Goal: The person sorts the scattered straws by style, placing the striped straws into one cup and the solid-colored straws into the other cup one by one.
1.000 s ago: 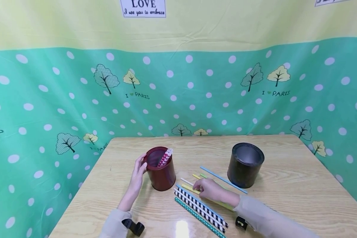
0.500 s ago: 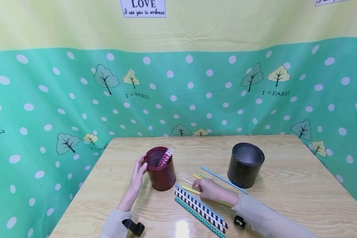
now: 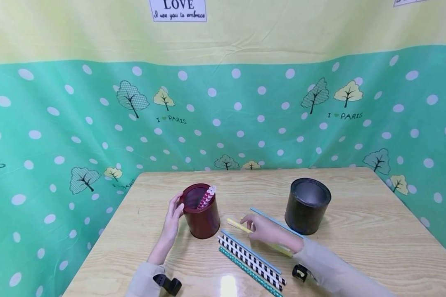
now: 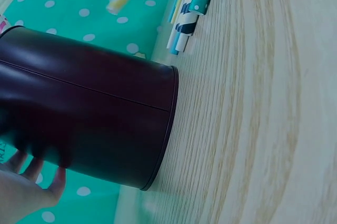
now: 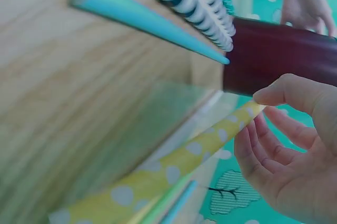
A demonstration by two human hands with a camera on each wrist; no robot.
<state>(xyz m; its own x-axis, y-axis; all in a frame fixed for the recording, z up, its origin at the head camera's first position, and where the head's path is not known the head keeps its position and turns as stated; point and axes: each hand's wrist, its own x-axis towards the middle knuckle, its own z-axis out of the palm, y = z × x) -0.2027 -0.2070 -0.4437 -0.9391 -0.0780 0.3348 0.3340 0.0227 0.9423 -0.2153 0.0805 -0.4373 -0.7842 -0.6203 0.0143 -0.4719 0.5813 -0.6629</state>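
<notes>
My right hand [image 3: 265,230] pinches a yellow paper straw with white dots [image 5: 195,153] between thumb and fingers. The straw's free end is raised off the table and points toward a dark red can [image 3: 202,222]. My left hand [image 3: 171,218] holds that can at its left side, fingers at the rim and wall. Several red-and-white straws [image 3: 207,196] lean inside it. In front of my right hand lie a light blue straw [image 3: 252,252], black-and-white striped straws [image 3: 249,260] and teal dotted straws [image 3: 245,267], side by side.
A black can [image 3: 306,210] stands open-topped at the right. Another blue straw [image 3: 260,213] lies behind my right hand, slanting toward that can. Green straws [image 5: 166,197] show below the yellow one in the right wrist view. A patterned curtain [image 3: 241,111] hangs behind the table.
My right hand has lifted the yellow straw off the table, and its free end has moved up and away from the light blue straw. My left hand and the red can stay put.
</notes>
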